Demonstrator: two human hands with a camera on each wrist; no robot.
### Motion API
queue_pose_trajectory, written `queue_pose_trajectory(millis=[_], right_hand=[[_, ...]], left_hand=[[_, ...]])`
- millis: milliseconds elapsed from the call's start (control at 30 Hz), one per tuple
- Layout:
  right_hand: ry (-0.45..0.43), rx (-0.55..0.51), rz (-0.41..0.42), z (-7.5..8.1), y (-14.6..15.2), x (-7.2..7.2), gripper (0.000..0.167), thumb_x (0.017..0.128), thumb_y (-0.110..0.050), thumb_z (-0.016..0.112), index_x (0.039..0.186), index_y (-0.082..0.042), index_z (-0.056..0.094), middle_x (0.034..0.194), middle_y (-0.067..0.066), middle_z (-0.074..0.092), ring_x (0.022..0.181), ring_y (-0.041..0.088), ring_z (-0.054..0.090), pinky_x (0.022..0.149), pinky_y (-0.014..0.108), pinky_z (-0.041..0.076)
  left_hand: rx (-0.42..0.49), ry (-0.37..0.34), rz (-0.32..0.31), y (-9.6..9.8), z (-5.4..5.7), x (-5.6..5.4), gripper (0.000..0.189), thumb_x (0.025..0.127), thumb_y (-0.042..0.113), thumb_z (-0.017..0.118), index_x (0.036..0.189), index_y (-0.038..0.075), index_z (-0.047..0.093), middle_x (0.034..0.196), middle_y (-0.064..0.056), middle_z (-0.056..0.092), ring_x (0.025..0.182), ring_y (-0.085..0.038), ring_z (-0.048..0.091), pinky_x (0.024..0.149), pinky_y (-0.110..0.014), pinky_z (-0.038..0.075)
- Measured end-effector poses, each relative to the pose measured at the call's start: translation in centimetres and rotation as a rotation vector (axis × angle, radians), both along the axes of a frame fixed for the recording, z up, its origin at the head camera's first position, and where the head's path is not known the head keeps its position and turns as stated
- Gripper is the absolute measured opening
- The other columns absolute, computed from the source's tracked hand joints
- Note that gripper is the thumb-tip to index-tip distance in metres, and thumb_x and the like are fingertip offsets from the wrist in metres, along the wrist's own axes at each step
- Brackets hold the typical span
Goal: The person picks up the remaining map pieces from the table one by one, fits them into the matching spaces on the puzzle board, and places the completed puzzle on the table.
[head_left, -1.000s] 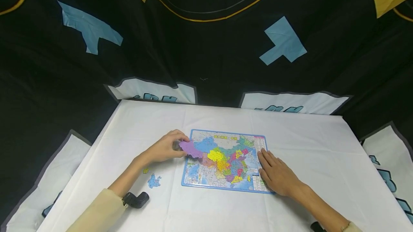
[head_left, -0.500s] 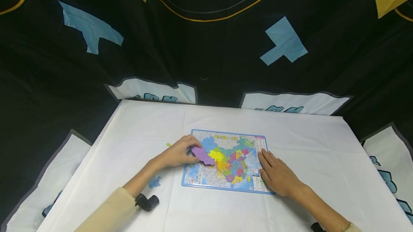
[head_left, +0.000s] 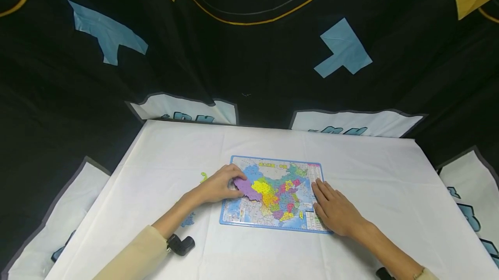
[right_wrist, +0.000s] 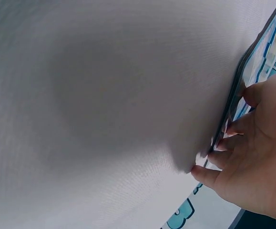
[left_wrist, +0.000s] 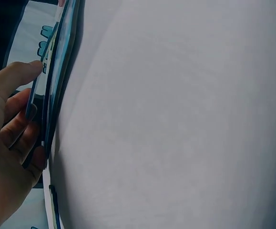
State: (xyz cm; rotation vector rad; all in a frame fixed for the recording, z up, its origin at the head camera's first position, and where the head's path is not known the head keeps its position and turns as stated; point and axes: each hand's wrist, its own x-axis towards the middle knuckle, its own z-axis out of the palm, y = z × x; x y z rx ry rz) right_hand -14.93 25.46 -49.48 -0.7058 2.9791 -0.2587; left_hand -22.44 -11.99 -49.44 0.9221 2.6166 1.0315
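Observation:
A map puzzle board (head_left: pixel 234 214) with a blue rim lies flat on the white table, its map mostly filled with coloured regions. My left hand (head_left: pixel 215 187) pinches a purple puzzle piece (head_left: pixel 249 190) between thumb and fingers over the board's left part. In the left wrist view, that piece (left_wrist: pixel 31 98) shows edge-on beside the board's edge; whether it touches the board I cannot tell. My right hand (head_left: pixel 337 208) rests with straight fingers on the board's right edge. The right wrist view shows this hand (right_wrist: pixel 259 143) palm side, its fingertips at the edge.
A blue puzzle piece (head_left: pixel 189 219) lies on the table left of the board, partly behind the left forearm. Beyond the left hand is a small yellow-green piece (head_left: pixel 204 177). A black curtain (head_left: pixel 249 68) hangs behind the table's far edge (head_left: pixel 265 127).
My left hand has moved right with the purple piece, from the board's left edge to over its left part, then slightly further. The right hand stays where it was.

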Motion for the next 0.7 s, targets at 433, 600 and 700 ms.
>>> queue_pose_trajectory(millis=[433, 600, 700], right_hand=[[0.0, -0.001, -0.003, 0.02, -0.05, -0.02, 0.058, 0.106, -0.027, 0.046, 0.152, 0.006, 0.032, 0.158, 0.024, 0.029, 0.143, 0.042, 0.028, 0.109, 0.061, 0.03], [0.003, 0.001, -0.003, 0.02, -0.01, -0.02, 0.059, 0.106, -0.027, 0.046, 0.152, 0.006, 0.032, 0.158, 0.024, 0.029, 0.143, 0.042, 0.028, 0.109, 0.061, 0.03], [0.005, -0.002, -0.004, 0.03, 0.01, -0.02, 0.059, 0.105, -0.027, 0.047, 0.152, 0.006, 0.032, 0.158, 0.024, 0.029, 0.143, 0.042, 0.028, 0.109, 0.061, 0.03]], left_hand=[[-0.061, -0.014, 0.028, 0.29, -0.2, -0.01, 0.037, 0.081, 0.02, 0.082, 0.115, 0.011, 0.071, 0.114, 0.004, 0.056, 0.112, -0.018, 0.049, 0.099, -0.039, 0.043], [-0.063, -0.017, 0.027, 0.39, -0.01, -0.03, 0.035, 0.08, 0.02, 0.083, 0.112, 0.011, 0.072, 0.113, 0.005, 0.055, 0.112, -0.018, 0.049, 0.099, -0.039, 0.043], [-0.06, -0.022, 0.024, 0.37, 0.05, -0.08, 0.034, 0.079, 0.02, 0.083, 0.11, 0.011, 0.073, 0.113, 0.005, 0.055, 0.111, -0.018, 0.049, 0.098, -0.039, 0.044]])
